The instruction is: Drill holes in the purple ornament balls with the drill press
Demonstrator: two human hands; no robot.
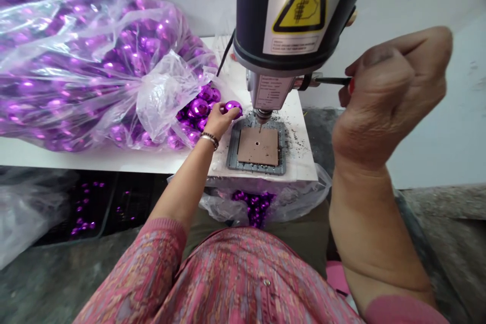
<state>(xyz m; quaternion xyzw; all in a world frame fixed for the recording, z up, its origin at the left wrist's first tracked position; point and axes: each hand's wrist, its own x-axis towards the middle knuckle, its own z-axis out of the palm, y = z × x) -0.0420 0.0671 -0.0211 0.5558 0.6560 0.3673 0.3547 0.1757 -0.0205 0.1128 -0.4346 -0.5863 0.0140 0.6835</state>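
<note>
My left hand has its fingers closed on a shiny purple ball, held just left of the drill press base plate. On that plate lies a square brown board with a small hole in its middle. The drill press stands over it, its bit above the board's back part. At the right, my right hand is wrapped round the end of the press's lever. More purple balls spill from the mouth of a big clear bag, beside my left hand.
The white table carries the bag and the press, with dark shavings around the plate. Below its front edge hangs a clear bag with purple balls inside. Dark crates stand under the table at left. A wall rises behind.
</note>
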